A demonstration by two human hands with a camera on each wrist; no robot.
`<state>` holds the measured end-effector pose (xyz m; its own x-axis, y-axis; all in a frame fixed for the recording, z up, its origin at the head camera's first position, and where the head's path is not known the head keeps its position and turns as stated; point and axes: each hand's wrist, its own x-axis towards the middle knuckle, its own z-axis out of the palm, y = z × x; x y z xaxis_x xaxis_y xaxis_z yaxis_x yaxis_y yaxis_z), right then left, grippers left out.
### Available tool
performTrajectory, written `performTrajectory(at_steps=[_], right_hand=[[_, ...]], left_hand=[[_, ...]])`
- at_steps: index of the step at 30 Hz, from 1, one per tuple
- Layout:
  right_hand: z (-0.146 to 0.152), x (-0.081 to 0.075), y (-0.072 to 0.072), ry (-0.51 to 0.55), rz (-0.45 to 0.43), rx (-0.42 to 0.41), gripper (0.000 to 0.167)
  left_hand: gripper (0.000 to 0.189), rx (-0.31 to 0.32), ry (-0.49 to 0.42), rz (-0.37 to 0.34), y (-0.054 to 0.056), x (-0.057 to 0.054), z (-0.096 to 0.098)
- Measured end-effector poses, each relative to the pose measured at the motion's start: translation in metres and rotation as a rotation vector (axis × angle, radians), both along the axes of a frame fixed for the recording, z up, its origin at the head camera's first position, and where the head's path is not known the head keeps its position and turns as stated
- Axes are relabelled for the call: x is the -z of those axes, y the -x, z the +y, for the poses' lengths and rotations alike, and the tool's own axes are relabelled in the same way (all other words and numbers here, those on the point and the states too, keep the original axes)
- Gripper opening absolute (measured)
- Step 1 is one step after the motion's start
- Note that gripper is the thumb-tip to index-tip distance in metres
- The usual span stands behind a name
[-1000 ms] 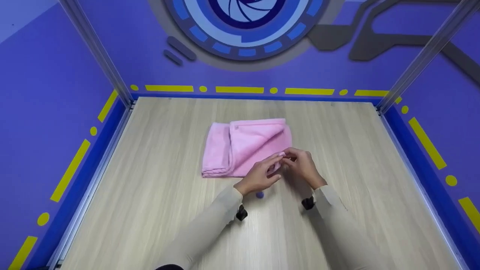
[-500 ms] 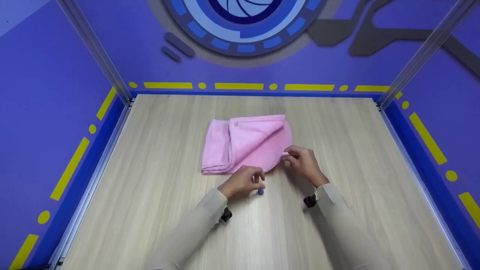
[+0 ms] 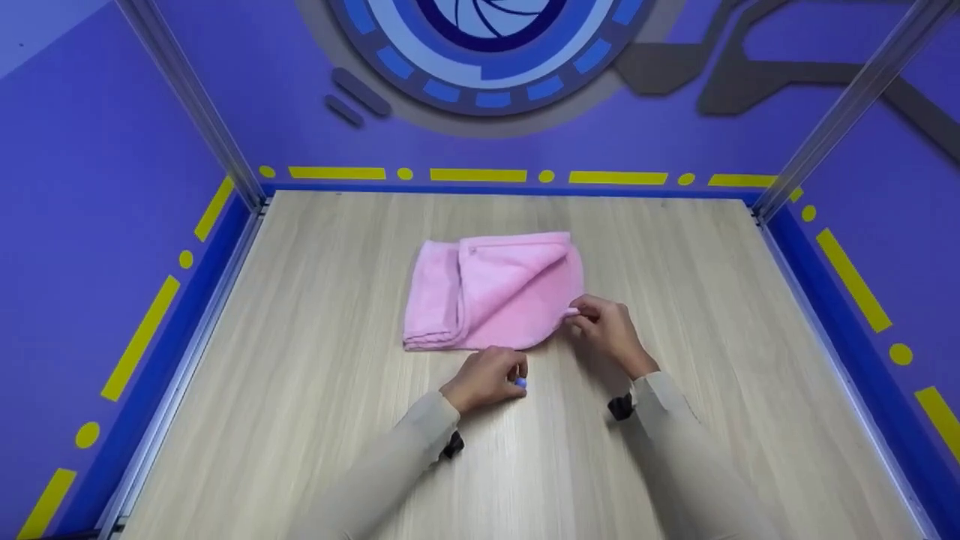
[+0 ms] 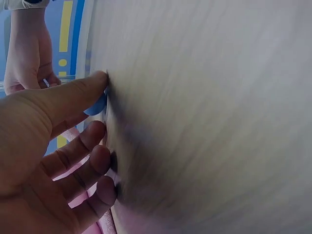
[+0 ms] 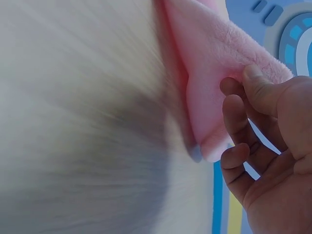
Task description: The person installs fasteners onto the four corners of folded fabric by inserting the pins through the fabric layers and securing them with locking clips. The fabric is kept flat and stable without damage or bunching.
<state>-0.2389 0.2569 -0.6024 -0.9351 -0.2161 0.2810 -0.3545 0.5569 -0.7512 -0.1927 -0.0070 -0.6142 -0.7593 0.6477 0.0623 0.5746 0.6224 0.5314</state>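
A folded pink towel (image 3: 495, 289) lies on the table, its fold turned back in a diagonal at the right. My right hand (image 3: 609, 330) pinches the towel's lower right corner between thumb and forefinger; in the right wrist view that edge of the towel (image 5: 214, 53) is lifted off the tabletop. Just in front of the towel, my left hand (image 3: 486, 379) is down at the table with a small rounded blue piece (image 3: 520, 382) between thumb and forefinger. Much of this blue piece (image 4: 97, 105) is hidden by the thumb in the left wrist view, so its kind is unclear.
The wood-grain table (image 3: 315, 300) is bounded by blue-purple panels with yellow marks at the back (image 3: 480, 150) and both sides. Metal rails (image 3: 202, 322) run along its side edges.
My left hand has left the towel's corner, moved left and toward me, and taken hold of the blue piece on the table. The right hand stays at the corner, still pinching it.
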Motion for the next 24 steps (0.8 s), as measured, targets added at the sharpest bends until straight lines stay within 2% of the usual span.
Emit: performTrajectory(at_steps=[3,6,12,16,21,24], right_hand=[[0.000,0.001,-0.001,0.008,-0.009,0.004,0.007],[0.000,0.001,-0.002,0.018,-0.023,-0.003,0.006],[-0.001,0.001,-0.003,0.028,-0.027,0.011,0.007],[0.000,0.001,-0.006,0.049,-0.041,0.005,0.009],[-0.001,0.000,-0.007,0.069,-0.068,0.018,0.011],[-0.002,0.000,-0.008,0.075,-0.086,0.034,0.012]], left_hand=[[0.010,0.005,-0.027,0.003,0.000,0.000,0.000],[0.010,0.007,-0.078,-0.023,0.002,-0.002,0.000],[0.012,-0.017,-0.243,-0.094,0.014,-0.011,0.002],[0.014,-0.092,-0.393,-0.098,0.026,-0.017,0.010],[0.018,-0.232,-0.542,-0.075,0.040,-0.021,0.028],[0.019,-0.283,-0.611,-0.102,0.045,-0.022,0.040]])
